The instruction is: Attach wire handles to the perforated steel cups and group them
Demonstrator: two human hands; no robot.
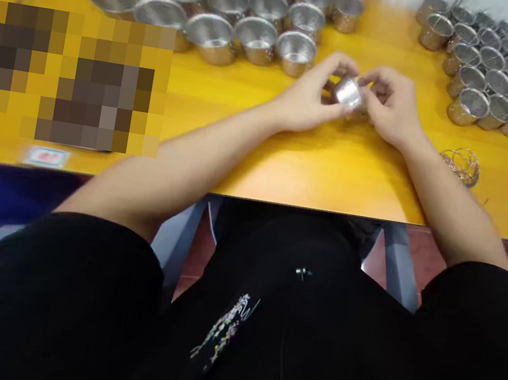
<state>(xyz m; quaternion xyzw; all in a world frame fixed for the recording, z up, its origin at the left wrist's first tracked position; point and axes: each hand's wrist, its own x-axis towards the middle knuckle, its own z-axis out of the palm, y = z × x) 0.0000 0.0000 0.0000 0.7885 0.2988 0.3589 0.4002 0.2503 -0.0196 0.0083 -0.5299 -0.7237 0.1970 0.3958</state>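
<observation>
A small shiny metal cup point(348, 94) is held up over the yellow table, tilted so that a bright face shows toward me. My left hand point(315, 94) is closed around its left side, with the thumb below and the fingers above. At the cup's right edge, my right hand point(390, 102) has thumb and fingers pinched together. Whether a thin wire or only the rim lies in that pinch is too small and blurred to tell. Both forearms reach in over the table's front edge.
Rows of metal cups point(258, 42) stand at the back left. More cups, with wires across their tops point(470, 107), are grouped at the right. A coil of copper-coloured wire point(463, 165) lies by my right forearm. A label point(47, 157) sits on the yellow table point(323, 181).
</observation>
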